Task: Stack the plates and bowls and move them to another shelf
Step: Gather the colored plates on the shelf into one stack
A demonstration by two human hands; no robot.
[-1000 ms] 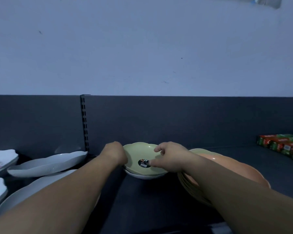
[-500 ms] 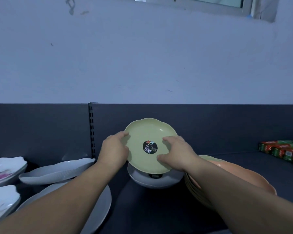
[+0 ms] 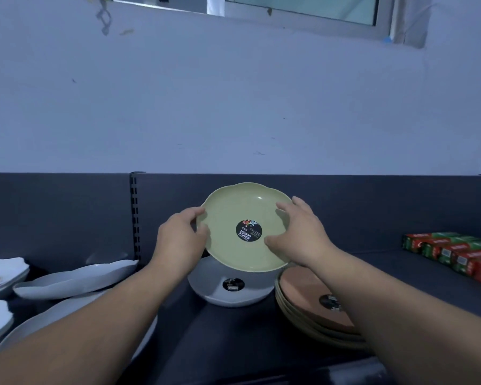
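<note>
The pale green plate (image 3: 233,207) has come up off the grey plate (image 3: 206,287) it sat in a second ago and now tilts face-on to the camera, clear of everything below. The dark shelf (image 3: 233,337) carries the rest: a stack of plates with a peach one on top (image 3: 303,290) at the right, and the grey plate just beside it, bared and probably next to go. The green plate hangs between them, likely bound for that stack. The left hand (image 3: 178,237) pinches its left rim, thumb on the face. The right hand (image 3: 300,234) clasps the right rim, fingers (image 3: 285,208) spread over the face to steady the tilt. A round black sticker (image 3: 248,230) marks its centre.
</note>
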